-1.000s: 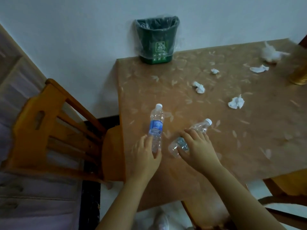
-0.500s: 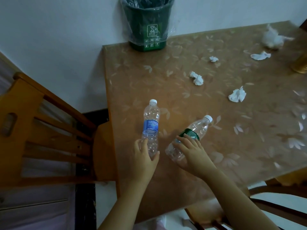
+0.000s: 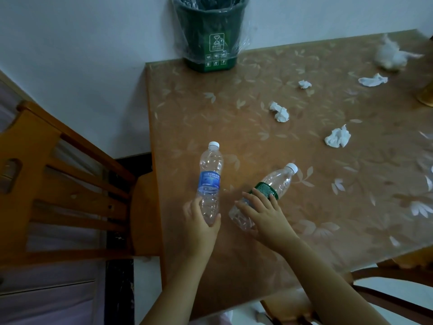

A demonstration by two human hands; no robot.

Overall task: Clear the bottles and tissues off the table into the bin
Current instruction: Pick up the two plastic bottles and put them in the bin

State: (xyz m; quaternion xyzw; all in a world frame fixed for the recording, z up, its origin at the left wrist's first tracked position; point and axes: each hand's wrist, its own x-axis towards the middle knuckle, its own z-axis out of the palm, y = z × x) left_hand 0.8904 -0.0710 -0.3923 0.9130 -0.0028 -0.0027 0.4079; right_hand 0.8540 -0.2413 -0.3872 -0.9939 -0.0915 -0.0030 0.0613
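Both bottles now slightly nearer the bin than before, left hand (image 3: pixel 202 227) grip closed round clear blue-labelled plastic bottle (image 3: pixel 209 181), right hand (image 3: pixel 264 219) grip clamped on clear green-labelled plastic bottle (image 3: pixel 269 191), brown leaf-patterned worktop (image 3: pixel 234 118), crumpled white tissues (image 3: pixel 337 138) scattered beyond, green plastic-lined bin (image 3: pixel 209 34) at far edge.

The bench (image 3: pixel 234 118) is covered in a brown leaf-patterned sheet. A green bin (image 3: pixel 209 36) is set at its far edge, two bottles (image 3: pixel 210 181) (image 3: pixel 269 191) are laid near the front, and crumpled tissues (image 3: pixel 337 137) are scattered to the right.
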